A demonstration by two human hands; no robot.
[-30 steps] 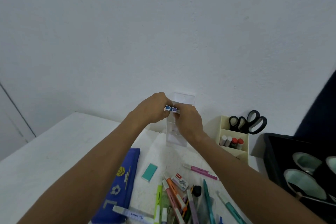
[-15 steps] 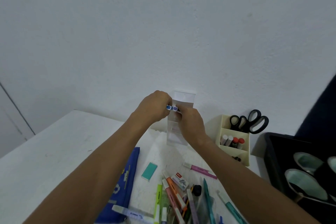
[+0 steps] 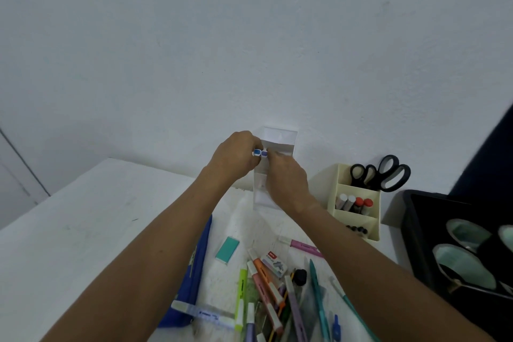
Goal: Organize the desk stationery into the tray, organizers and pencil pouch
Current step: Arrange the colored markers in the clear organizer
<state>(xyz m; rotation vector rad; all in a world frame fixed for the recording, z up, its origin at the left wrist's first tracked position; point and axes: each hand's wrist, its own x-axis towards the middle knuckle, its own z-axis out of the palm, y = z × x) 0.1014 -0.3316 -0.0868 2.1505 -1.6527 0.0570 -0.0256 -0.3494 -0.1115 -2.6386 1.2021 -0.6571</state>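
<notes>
You see a clear organizer [image 3: 277, 147] of see-through plastic, smooth and a bit shiny. Near the far right edge of the desk [image 3: 83, 230], which looks white and matt with small marks, stands a cream organizer [image 3: 358, 228] of smooth, dull plastic. The scissors [image 3: 383, 175] in it have black plastic handles with a soft shine. The blue pencil pouch [image 3: 198, 266] looks like matt cloth. The teal eraser [image 3: 227, 248] looks smooth and dull. The black tray [image 3: 416, 230] at the right edge is dark plastic. The markers [image 3: 266, 283] are smooth plastic.
</notes>
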